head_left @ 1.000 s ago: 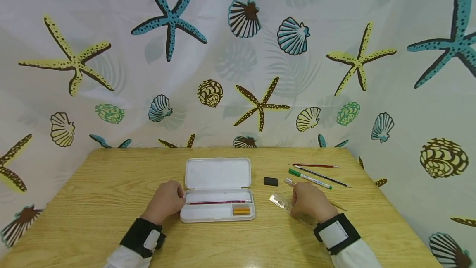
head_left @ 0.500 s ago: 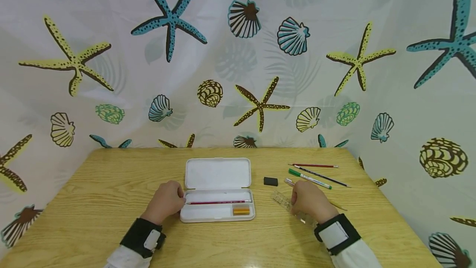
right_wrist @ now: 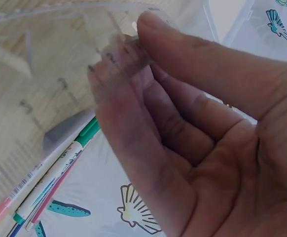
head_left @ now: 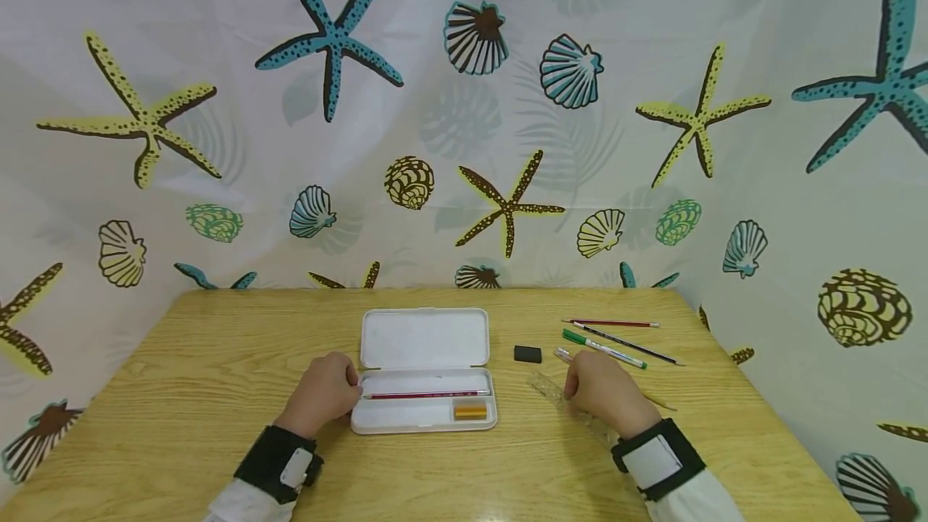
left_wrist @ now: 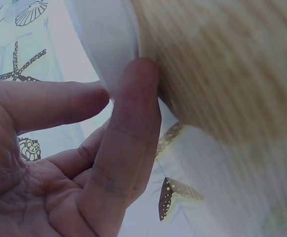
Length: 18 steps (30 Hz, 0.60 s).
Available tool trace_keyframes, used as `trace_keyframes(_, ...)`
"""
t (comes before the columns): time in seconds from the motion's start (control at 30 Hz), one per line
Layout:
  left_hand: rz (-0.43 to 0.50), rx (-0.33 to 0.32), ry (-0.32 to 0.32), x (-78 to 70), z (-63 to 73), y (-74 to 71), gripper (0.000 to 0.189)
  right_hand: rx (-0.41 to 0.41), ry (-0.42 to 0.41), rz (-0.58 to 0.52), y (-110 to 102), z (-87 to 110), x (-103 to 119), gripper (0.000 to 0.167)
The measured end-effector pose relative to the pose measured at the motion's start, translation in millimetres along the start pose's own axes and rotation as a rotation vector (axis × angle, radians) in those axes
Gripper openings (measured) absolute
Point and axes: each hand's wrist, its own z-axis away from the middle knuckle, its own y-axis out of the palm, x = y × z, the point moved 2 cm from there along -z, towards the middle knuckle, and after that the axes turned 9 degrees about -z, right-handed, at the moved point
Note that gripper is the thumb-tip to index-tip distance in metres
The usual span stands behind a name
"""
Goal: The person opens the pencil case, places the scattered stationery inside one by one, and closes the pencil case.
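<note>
A white pencil case (head_left: pixel 425 337) lies with its lid folded back on the table. My left hand (head_left: pixel 324 393) grips its left edge, thumb and finger pinching the white rim (left_wrist: pixel 104 39) in the left wrist view. Inside the case are a red pencil (head_left: pixel 428 395) and a small orange block (head_left: pixel 470 411) in the right-hand compartment. To the right of the case, my right hand (head_left: pixel 607 391) pinches a clear ruler (head_left: pixel 545 387) between thumb and fingers. The ruler's markings (right_wrist: pixel 59 84) show close up in the right wrist view; my hand hides its middle.
A black eraser (head_left: pixel 528 354) lies between case and right hand. Beyond that hand are a green-capped marker (head_left: pixel 605 348), a red pencil (head_left: pixel 631 323) and a dark pencil (head_left: pixel 629 341). Another pencil (head_left: pixel 658 401) runs partly hidden beneath the hand. A patterned cloth (head_left: pixel 435 119) hangs behind the table.
The right hand has shifted very slightly left with the ruler, whose bright glare has faded as its tilt changed. The left hand and the case have stayed put.
</note>
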Motion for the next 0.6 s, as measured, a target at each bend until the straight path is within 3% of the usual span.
trace_keyframes(0.6,0.007,-0.006,0.006,-1.2,0.9,-1.3,0.006,-0.056,-0.098,0.094,-10,11.4,25,0.018)
